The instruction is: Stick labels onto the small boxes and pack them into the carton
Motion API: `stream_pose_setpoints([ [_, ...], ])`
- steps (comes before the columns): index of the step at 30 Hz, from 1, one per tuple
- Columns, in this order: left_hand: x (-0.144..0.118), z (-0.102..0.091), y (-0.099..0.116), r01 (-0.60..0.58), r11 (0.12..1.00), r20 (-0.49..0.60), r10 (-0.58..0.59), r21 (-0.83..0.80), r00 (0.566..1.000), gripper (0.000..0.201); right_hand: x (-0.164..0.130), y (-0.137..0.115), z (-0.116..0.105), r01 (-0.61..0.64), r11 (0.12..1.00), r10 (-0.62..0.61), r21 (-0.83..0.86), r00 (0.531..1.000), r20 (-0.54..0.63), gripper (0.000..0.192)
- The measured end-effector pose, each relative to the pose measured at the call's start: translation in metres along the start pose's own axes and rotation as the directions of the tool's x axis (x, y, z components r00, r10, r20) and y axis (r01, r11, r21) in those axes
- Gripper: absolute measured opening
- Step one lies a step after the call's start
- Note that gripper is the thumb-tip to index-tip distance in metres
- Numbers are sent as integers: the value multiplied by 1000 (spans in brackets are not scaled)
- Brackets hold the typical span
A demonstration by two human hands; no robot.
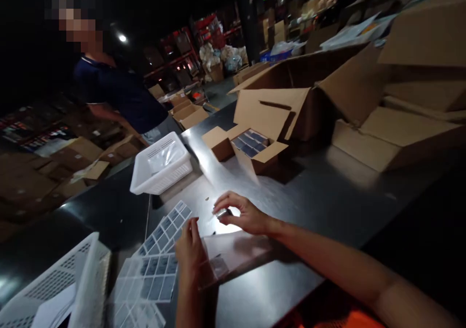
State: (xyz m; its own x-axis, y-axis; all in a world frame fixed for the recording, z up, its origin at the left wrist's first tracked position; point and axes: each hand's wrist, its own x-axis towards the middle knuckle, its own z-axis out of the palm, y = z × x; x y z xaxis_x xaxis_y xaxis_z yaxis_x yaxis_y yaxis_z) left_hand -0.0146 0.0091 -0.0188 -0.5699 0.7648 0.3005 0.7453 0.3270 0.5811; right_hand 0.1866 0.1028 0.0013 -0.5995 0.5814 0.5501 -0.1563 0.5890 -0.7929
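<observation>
My right hand (pixel 245 215) is above the metal table, thumb and fingers curved around a small dark and silvery block (pixel 223 213). Below it lies a clear plastic bag (pixel 240 248) with a small dark patch near its lower left corner. At the bag's left edge stands my left hand (pixel 189 240), fingers upward and pressed together. Whether anything is between those fingers is hidden. Left of that hand, sheets of grey rectangular labels (pixel 158 274) lie overlapping, with another label sheet (pixel 165 228) fanned out behind.
An open carton (pixel 251 146) of small dark boxes stands behind my hands. A white basket (pixel 162 165) with clear bags is at back left, another white basket (pixel 87 274) with papers at front left. Large cartons (pixel 400 134) fill the right. A person (pixel 120 92) stands beyond the table.
</observation>
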Motion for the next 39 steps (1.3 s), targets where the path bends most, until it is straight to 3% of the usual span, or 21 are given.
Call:
stream_pose_setpoints([
  [2, 2, 1, -4, -29, 1000, 106, 29, -2, 994, 38, 5, 15, -7, -93, 981, 94, -172, 996, 2, 64],
  [4, 1, 4, -4, -58, 998, 178, 64, -36, 982, 43, 6, 34, -7, -148, 929, 188, -340, 978, 87, 103],
  [6, 0, 5, 0, -54, 997, 229, 65, -53, 971, 50, 6, 50, -2, -152, 900, 222, -408, 967, 128, 117],
  [9, -3, 3, 9, 20, 995, 218, 2, -96, 976, 59, 5, 59, 9, -95, 913, 142, -398, 986, 90, 102],
  [12, -8, 0, 17, 92, 960, 175, -46, -264, 983, 67, 5, 56, 16, 0, 938, 26, -347, 997, 71, 85],
  [15, -11, 1, 20, 84, 870, 197, 15, -487, 980, 72, 4, 52, 20, 96, 952, -67, -291, 992, 109, 51],
  [18, -12, 3, 20, 99, 795, 201, 29, -598, 979, 65, 4, 47, 21, 158, 956, -116, -249, 978, 175, 25],
  [21, -13, 1, 21, 66, 791, 151, 34, -608, 988, 60, 1, 35, 13, 250, 931, -211, -266, 963, 165, 21],
  [24, -14, -2, 22, -57, 844, 13, 75, -533, 997, 54, -1, 16, -1, 231, 909, -260, -346, 965, -40, 26],
  [26, -14, -4, 21, -141, 863, -49, 134, -485, 990, 50, 0, 3, -10, 134, 945, -198, -299, 960, -197, 30],
  [29, -15, -4, 20, -265, 862, -109, 241, -432, 964, 48, 3, -10, -17, -7, 1000, 14, 25, 960, -280, 21],
  [32, -18, -1, 21, -390, 850, -141, 364, -354, 921, 49, 4, -18, -15, -235, 921, 283, 311, 952, -120, 22],
  [35, -21, 2, 23, -446, 845, -130, 427, -295, 895, 49, 4, -21, -11, -412, 835, 425, 365, 904, 49, 39],
  [39, -24, 2, 26, -464, 850, -122, 447, -250, 886, 47, 1, -22, -8, -472, 800, 492, 369, 869, 45, 61],
])
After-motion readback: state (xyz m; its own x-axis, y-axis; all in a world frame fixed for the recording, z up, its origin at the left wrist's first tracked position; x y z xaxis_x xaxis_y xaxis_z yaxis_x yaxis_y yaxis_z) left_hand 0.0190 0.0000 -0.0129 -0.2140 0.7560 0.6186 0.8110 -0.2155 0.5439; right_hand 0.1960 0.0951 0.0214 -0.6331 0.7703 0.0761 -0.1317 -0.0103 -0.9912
